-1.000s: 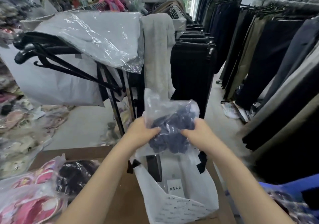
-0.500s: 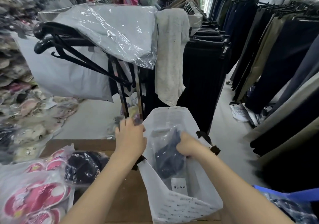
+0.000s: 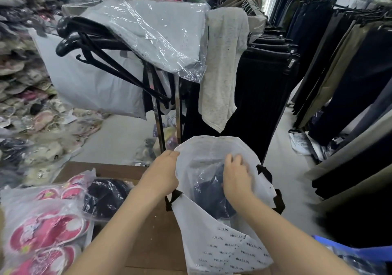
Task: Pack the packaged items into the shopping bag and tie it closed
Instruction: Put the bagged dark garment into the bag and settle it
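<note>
Reaches forward from the lower edge with both bare forearms, angled in toward each other. Grips the left rim of the shopping bag [image 3: 229,251] with the left hand [image 3: 164,174], knuckles up, fingers curled over the edge, wrist straight. Dips the right hand [image 3: 235,179] into the bag's mouth, palm down, wrist bent slightly downward, fingers spread and lightly bent over the clear packet [image 3: 209,192]; touching it, perhaps holding it, though too blurred to tell.
</note>
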